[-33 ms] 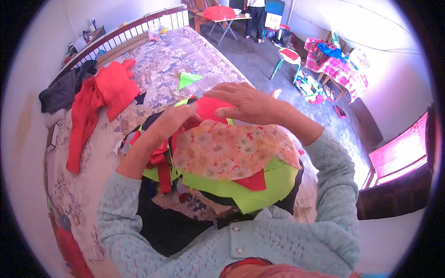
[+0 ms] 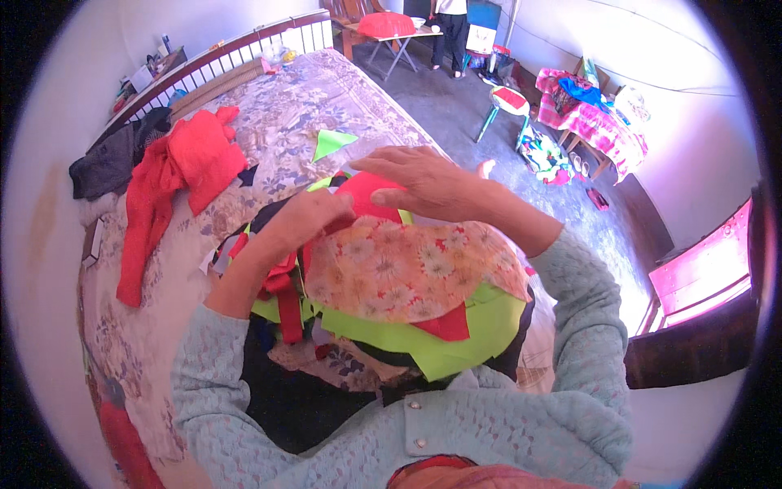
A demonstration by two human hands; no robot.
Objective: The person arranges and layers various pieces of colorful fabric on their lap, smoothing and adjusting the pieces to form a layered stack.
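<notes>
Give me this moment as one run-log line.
left hand: by red cloth | right hand: open over red cloth | floral cloth: overlapping lime-green cloth

Left hand (image 2: 318, 216): fingers curled, beside the red cloth (image 2: 365, 196). Right hand (image 2: 428, 181): fingers extended over the red cloth; contact unclear. Floral cloth (image 2: 407, 269) overlaps lime-green cloth (image 2: 440, 350). Bed (image 2: 281, 106): red sweater (image 2: 199, 155) near left edge; green scrap (image 2: 332, 144) nearer right edge.

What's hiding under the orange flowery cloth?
Poking out past the near edge of the orange flowery cloth are a bright green cloth and the corner of a red piece. Whatever lies under its middle is covered, so I can't tell.
</notes>
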